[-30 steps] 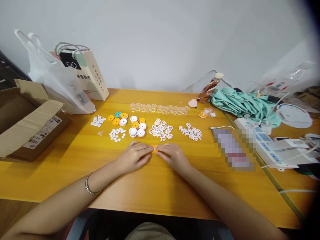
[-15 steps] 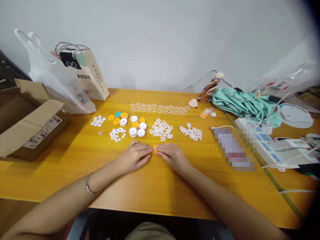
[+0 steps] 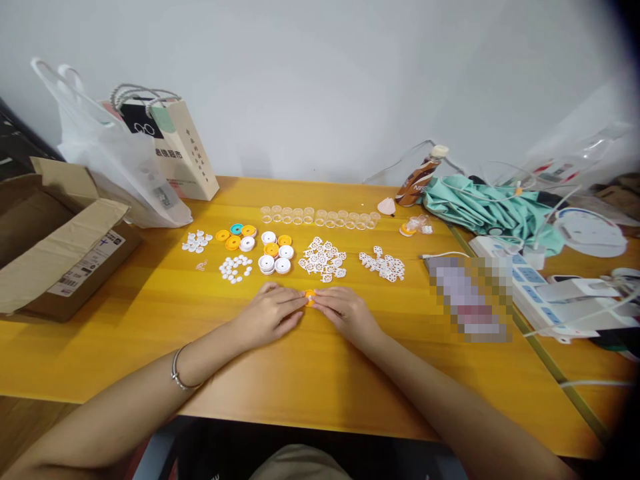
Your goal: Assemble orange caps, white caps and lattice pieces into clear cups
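No clear change: left hand and right hand stayed pinched on orange piece, disc cluster at its 11 o'clock; work hadn't been released.

Left hand, right hand close together, fingertips pinching, bare forearms slanting inward.

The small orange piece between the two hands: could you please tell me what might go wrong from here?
The small orange piece is pinched only at the fingertips of the left hand and right hand, so it might slip out. The white openwork pieces lie loose on the table just beyond the hands, so a forward brush could scatter them. The small white discs lie loose too, and might slide if bumped.
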`<state>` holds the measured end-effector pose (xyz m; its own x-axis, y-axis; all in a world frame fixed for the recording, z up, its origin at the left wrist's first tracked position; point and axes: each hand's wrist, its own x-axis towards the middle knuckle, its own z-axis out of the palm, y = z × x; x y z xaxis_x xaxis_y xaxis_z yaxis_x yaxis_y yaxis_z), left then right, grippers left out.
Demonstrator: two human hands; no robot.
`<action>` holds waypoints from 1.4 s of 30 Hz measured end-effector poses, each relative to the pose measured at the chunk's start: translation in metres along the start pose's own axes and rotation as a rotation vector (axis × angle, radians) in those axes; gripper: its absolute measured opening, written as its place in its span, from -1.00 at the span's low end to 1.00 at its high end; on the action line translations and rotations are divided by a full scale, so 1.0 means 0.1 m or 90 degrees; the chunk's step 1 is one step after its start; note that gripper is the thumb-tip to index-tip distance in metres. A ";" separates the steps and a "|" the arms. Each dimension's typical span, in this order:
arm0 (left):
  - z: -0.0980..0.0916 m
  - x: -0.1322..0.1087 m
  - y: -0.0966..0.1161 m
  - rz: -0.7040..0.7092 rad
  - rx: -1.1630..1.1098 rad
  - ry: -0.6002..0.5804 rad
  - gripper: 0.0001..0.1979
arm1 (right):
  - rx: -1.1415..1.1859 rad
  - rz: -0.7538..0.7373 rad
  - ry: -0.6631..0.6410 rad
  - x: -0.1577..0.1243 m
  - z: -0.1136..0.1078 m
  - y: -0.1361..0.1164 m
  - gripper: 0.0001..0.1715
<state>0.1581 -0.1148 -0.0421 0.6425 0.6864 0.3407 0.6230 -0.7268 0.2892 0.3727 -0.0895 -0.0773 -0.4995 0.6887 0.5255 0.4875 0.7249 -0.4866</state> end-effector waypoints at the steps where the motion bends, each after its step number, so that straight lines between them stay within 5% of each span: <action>1: 0.00 0.00 0.00 -0.002 -0.002 -0.001 -0.71 | 0.000 -0.001 -0.001 0.00 0.00 0.00 -0.81; 42: -0.02 0.00 0.03 0.009 0.042 -0.036 -0.67 | 0.030 0.008 -0.019 0.01 -0.02 -0.06 -0.85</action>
<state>0.1592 -0.1168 -0.0393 0.6746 0.6773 0.2936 0.6404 -0.7347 0.2238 0.3707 -0.0932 -0.0726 -0.5143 0.6979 0.4985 0.4599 0.7150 -0.5266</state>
